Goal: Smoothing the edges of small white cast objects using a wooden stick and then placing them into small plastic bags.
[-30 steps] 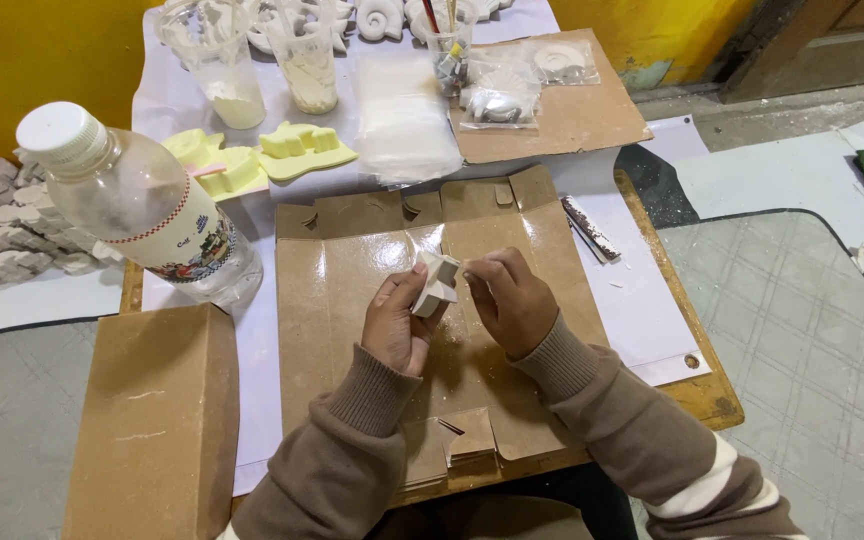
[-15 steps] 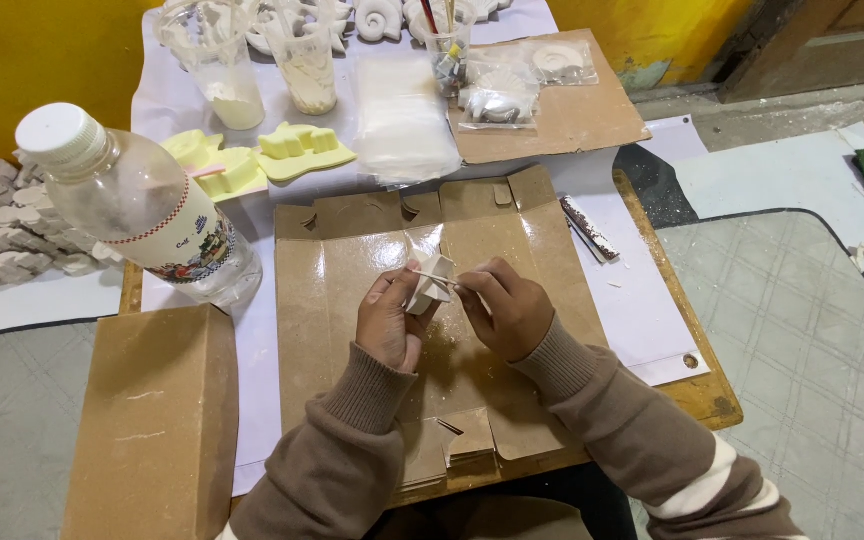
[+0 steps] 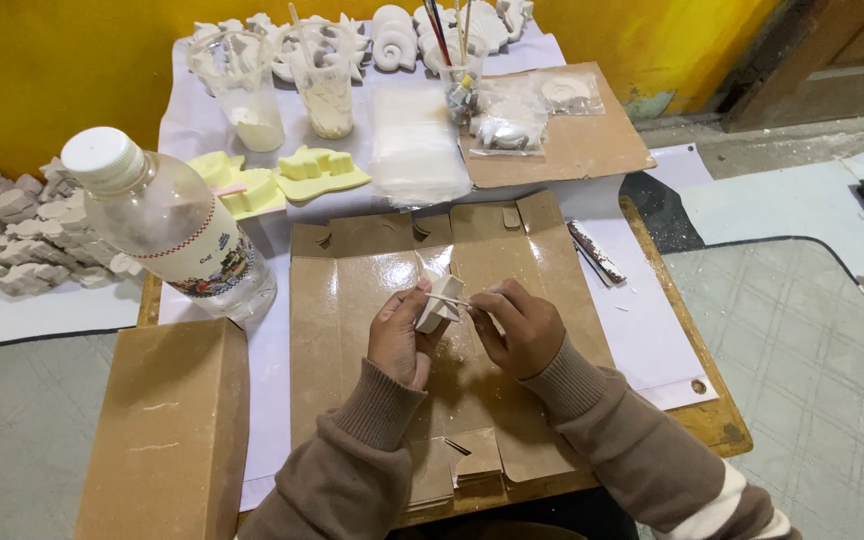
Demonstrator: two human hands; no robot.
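Your left hand (image 3: pixel 399 338) is closed round a small white plaster piece (image 3: pixel 434 300), holding it just above the flattened cardboard sheet (image 3: pixel 352 330), near its middle. The piece's long axis runs roughly upright w/ a slight tilt, pointed tip toward the far edge of the sheet; its lower part is hidden behind your thumb & palm, so exact shape is hard to tell. Your right hand (image 3: pixel 517 325) pinches a thin stick (image 3: pixel 449 299), lying approx. crosswise to the piece, tip touching it. How far the stick runs back is hidden by your fingers. Left of the sheet: clear plastic bottle (image 3: pixel 167 225), white cap. Beyond the sheet's far edge: yellow moulds (image 3: pixel 287 178), stack of clear bags (image 3: pixel 414 150). Right of it: a thin metal tool (image 3: pixel 595 252), details too small to make out.
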